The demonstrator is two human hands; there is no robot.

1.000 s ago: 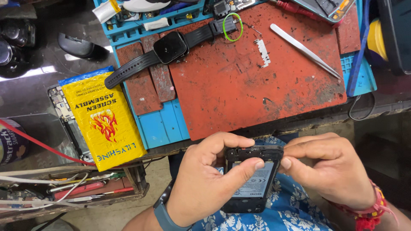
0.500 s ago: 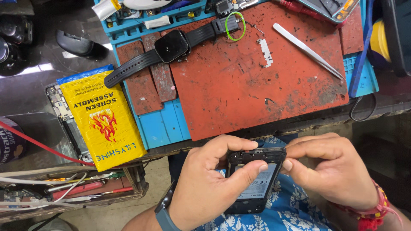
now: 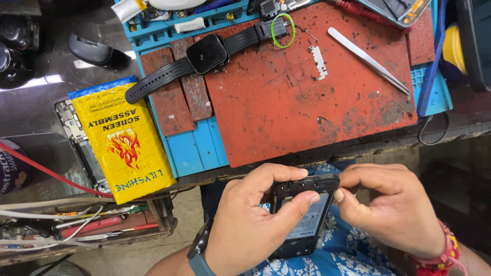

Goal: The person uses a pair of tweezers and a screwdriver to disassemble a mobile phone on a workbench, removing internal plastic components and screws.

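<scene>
Head view: nearest, over the lap, both hands grasp a black phone (image 3: 302, 217) with its back off. The left hand (image 3: 250, 230) wraps its body, thumb on the upper edge; the right hand (image 3: 394, 209) pinches the top corner with its fingertips (image 3: 338, 195). The step looks like working something loose at that top edge, which calls for a fine, steady pinch. Beyond, on the surface, lie a red mat (image 3: 307, 92), a yellow packet (image 3: 123, 138), a smartwatch (image 3: 207, 53) and tweezers (image 3: 368, 59).

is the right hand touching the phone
Touching. The head view shows the right hand with its fingertips pressed against the top right corner of the phone, no gap between them.
</scene>
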